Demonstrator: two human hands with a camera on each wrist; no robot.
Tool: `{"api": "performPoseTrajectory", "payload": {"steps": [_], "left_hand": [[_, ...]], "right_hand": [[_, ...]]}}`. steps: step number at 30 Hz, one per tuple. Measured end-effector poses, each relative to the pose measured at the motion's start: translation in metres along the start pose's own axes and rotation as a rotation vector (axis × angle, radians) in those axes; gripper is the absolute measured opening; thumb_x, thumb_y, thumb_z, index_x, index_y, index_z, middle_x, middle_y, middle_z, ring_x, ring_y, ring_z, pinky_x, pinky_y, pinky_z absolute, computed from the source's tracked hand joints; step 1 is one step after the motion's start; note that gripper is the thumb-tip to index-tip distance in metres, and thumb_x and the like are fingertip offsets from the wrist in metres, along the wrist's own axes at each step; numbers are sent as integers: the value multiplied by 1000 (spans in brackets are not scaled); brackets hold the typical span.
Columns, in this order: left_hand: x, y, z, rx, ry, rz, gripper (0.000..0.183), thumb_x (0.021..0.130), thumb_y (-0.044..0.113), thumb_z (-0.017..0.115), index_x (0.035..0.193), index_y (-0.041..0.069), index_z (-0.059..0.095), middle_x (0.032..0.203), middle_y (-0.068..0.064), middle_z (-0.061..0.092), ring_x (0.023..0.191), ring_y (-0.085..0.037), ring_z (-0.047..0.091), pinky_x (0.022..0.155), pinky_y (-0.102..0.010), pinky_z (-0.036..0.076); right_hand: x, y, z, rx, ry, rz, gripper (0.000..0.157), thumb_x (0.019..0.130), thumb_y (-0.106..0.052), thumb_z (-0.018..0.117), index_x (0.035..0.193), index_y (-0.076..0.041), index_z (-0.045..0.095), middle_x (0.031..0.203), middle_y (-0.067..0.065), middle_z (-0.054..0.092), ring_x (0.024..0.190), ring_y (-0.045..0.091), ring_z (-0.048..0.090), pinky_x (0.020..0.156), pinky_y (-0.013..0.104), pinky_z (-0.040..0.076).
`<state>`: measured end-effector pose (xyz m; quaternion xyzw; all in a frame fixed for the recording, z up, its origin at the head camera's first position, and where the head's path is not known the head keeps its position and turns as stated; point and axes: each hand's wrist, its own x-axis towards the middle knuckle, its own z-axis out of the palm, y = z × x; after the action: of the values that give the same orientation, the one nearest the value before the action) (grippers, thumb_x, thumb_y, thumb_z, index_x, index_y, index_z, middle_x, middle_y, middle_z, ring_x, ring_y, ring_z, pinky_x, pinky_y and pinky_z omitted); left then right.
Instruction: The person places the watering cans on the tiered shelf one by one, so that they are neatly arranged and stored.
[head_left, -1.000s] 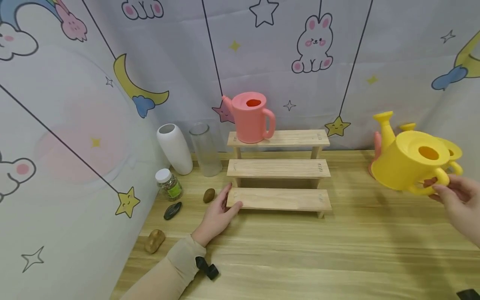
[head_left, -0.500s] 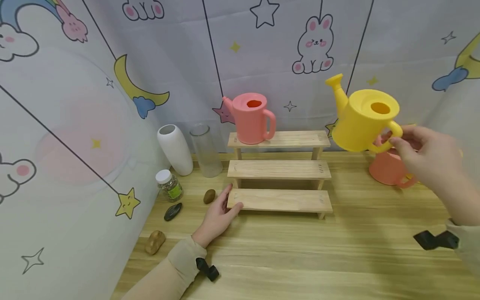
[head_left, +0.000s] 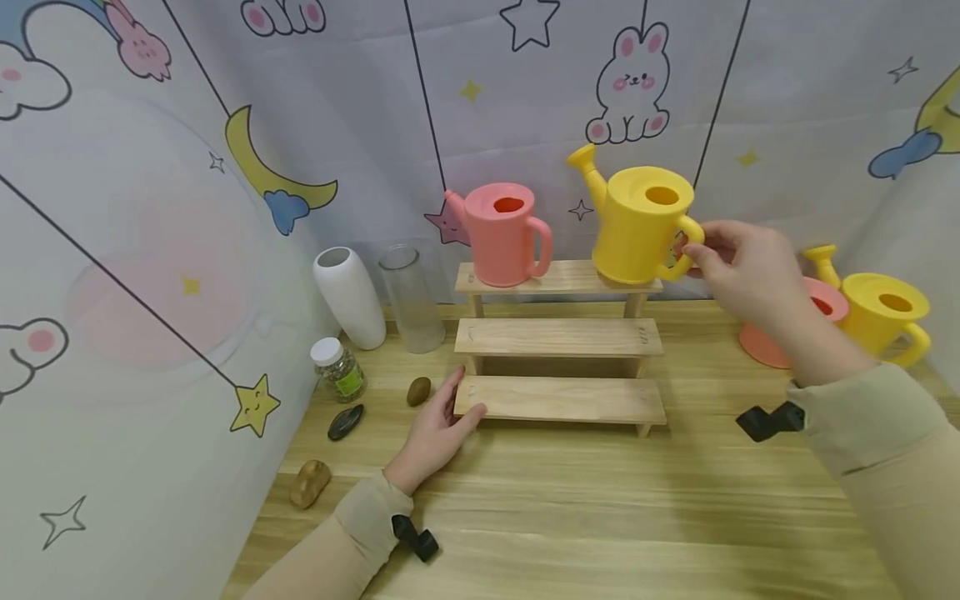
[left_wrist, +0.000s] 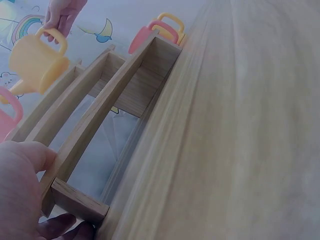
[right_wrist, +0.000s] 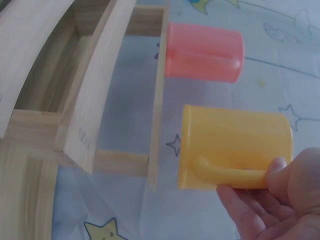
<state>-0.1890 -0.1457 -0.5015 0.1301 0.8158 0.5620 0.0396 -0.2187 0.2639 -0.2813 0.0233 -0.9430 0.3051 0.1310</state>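
Observation:
My right hand [head_left: 750, 262] pinches the handle of a yellow watering can [head_left: 643, 225], upright at the right end of the top step. In the right wrist view a narrow gap shows between the can's base and that step. At the top step's left end stands a pink watering can [head_left: 501, 237], spout to the left. My left hand [head_left: 435, 433] grips the left end of the lowest step of the three-step wooden stand [head_left: 558, 398]. Seen from the left wrist, its thumb [left_wrist: 37, 155] lies on the board and the other fingers reach round the end.
Right of the stand, another pink watering can [head_left: 765, 343] and another yellow one [head_left: 881, 312] stand on the table, partly behind my right arm. At left are a white vase [head_left: 350, 300], a glass vase [head_left: 412, 304], a lidded jar [head_left: 339, 371] and several stones [head_left: 310, 483]. Printed cloth hangs behind.
My right hand has carried the yellow watering can leftward from the right side of the table to over the top step. My left hand has stayed on the stand.

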Motion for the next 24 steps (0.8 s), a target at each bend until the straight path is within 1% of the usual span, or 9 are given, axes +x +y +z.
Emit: {"api": "performPoseTrajectory", "payload": {"steps": [1, 3, 7, 10, 15, 18, 20, 21, 24], "left_hand": [[0, 0, 0, -1, 3, 0, 85, 97, 46, 69, 164, 20, 24, 170, 1, 24, 158, -21, 26, 125, -48, 33], [-1, 0, 0, 3, 8, -6, 83, 97, 44, 69, 164, 22, 24, 170, 2, 25, 157, -21, 26, 125, -48, 33], [-1, 2, 1, 14, 12, -19, 82, 98, 38, 69, 164, 19, 24, 170, 0, 25, 158, -22, 26, 126, -48, 31], [-1, 6, 1, 17, 12, -32, 81, 100, 34, 68, 164, 15, 23, 171, -5, 24, 158, -24, 24, 127, -48, 29], [-6, 24, 1, -5, 10, -40, 80, 100, 29, 68, 164, 12, 23, 171, -10, 23, 158, -25, 24, 127, -49, 29], [-8, 31, 1, -9, 6, -24, 80, 100, 28, 68, 164, 9, 23, 171, -11, 23, 158, -27, 23, 126, -51, 29], [-8, 30, 1, -10, 5, -17, 80, 101, 28, 67, 163, 8, 22, 171, -12, 23, 159, -27, 23, 126, -51, 29], [-7, 25, 2, -8, 5, -9, 80, 101, 31, 67, 164, 10, 22, 171, -11, 23, 159, -26, 23, 126, -51, 29], [-3, 12, 1, -3, 5, -3, 82, 100, 36, 68, 164, 14, 23, 171, -8, 23, 158, -23, 24, 126, -49, 30]], "right_hand": [[3, -2, 3, 1, -6, -3, 47, 106, -43, 52, 137, -9, 62, 128, 16, 70, 109, 34, 73, 88, 44, 61], [7, -6, 7, 11, -17, -8, 47, 105, -41, 54, 137, -8, 62, 128, 17, 70, 109, 35, 72, 91, 48, 60], [12, -12, 15, 8, -31, -5, 46, 105, -38, 56, 138, -6, 61, 127, 18, 70, 107, 35, 73, 87, 45, 62], [14, -14, 18, 3, -36, 4, 45, 105, -39, 57, 137, -7, 62, 125, 18, 71, 105, 35, 73, 82, 40, 62], [17, -15, 21, -6, -53, 33, 49, 104, -46, 54, 137, -10, 62, 124, 16, 71, 104, 32, 72, 73, 33, 58], [17, -14, 22, -9, -55, 51, 51, 104, -48, 54, 138, -11, 61, 125, 16, 71, 105, 32, 73, 73, 33, 58], [18, -13, 24, -6, -51, 56, 52, 104, -47, 54, 140, -10, 60, 127, 17, 70, 106, 33, 73, 77, 37, 60], [18, -13, 24, -3, -52, 59, 52, 104, -47, 54, 141, -10, 59, 128, 17, 70, 107, 33, 73, 79, 40, 61], [19, -14, 25, 5, -57, 67, 52, 105, -46, 53, 141, -9, 59, 128, 18, 69, 107, 34, 72, 82, 43, 61]]}}
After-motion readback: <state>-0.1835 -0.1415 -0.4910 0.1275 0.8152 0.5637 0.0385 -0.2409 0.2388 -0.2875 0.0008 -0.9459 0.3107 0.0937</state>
